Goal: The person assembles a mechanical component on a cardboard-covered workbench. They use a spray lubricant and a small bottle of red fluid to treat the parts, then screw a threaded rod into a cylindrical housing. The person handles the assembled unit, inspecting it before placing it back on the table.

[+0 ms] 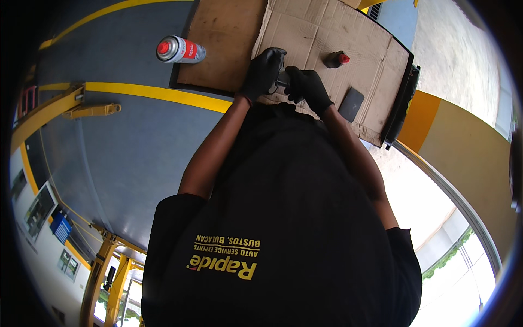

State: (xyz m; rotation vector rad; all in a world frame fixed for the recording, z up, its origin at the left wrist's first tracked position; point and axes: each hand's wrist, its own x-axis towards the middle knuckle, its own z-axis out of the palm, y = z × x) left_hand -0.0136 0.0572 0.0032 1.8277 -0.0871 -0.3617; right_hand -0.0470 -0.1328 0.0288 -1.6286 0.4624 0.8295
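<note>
Both of my hands wear black gloves and come together over a sheet of cardboard on the bench. My left hand is closed around a small dark grey part, most of it hidden by the fingers. From the other side my right hand pinches the same part with bent fingers; its exact kind cannot be made out. Right of my right hand lies a flat, dark, rounded-corner plate. Farther off, a small dark bottle with a red cap rests on the cardboard.
A spray can with a red nozzle and red label stands at the bench's left edge. Brown board shows left of the cardboard. Yellow lift arms reach over the grey floor at left. A yellow-and-orange wall is at right.
</note>
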